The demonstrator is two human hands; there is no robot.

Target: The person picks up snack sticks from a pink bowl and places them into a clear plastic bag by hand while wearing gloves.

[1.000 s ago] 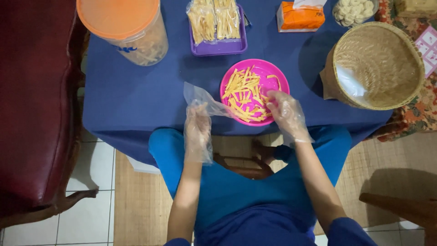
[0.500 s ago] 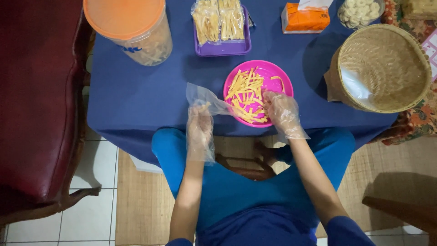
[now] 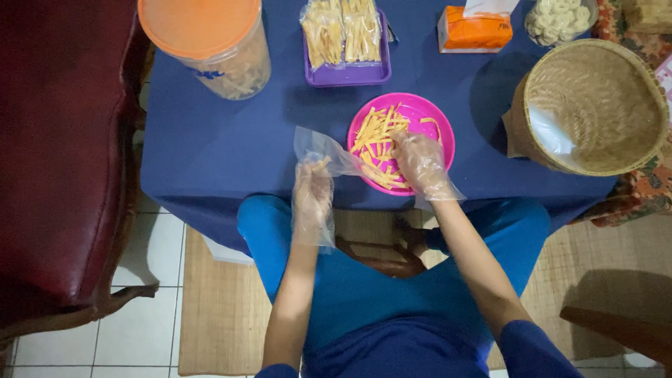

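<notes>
A pink plate (image 3: pixel 434 115) of yellow snack sticks (image 3: pixel 374 133) sits near the front edge of a table with a dark blue cloth. My right hand (image 3: pixel 418 159), in a clear plastic glove, rests on the plate among the sticks and pinches some of them. My left hand (image 3: pixel 313 190), also gloved, holds a small clear plastic bag (image 3: pixel 320 148) just left of the plate, with a few sticks inside it.
A purple tray (image 3: pixel 348 73) holds filled snack bags. A clear jar with an orange lid (image 3: pixel 203 35) stands at the back left. An orange tissue box (image 3: pixel 474 31) and a woven basket (image 3: pixel 595 105) are at the right. A dark red chair (image 3: pixel 63 140) stands left.
My right hand has moved from the plate's right edge onto the sticks in the middle. My left hand still holds the bag beside the plate.
</notes>
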